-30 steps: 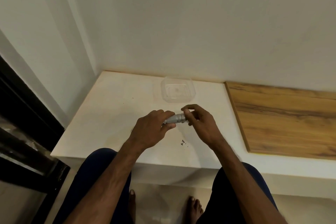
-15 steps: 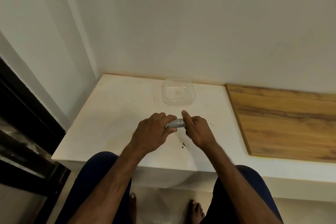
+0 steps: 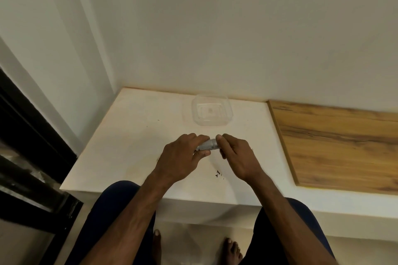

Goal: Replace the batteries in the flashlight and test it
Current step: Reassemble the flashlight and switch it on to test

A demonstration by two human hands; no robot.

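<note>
A small silver flashlight [image 3: 207,145] lies crosswise between both hands, just above the white ledge [image 3: 129,140]. My left hand [image 3: 183,157] is wrapped around its left part, thumb and fingers closed on the body. My right hand [image 3: 237,155] grips the right end with curled fingers. Only a short knurled middle section of the flashlight shows; both ends are hidden by fingers. No batteries are in sight.
A clear plastic container [image 3: 212,112] sits on the ledge behind the hands, near the wall. A wooden board [image 3: 340,144] covers the ledge to the right. Small dark specks [image 3: 218,174] lie near the front edge. A black frame [image 3: 32,157] stands at left. My knees and bare feet are below.
My right hand has rolled over the flashlight's end, fingers curling down from a raised pinch. The view has shifted slightly; both hands stay on the flashlight.
</note>
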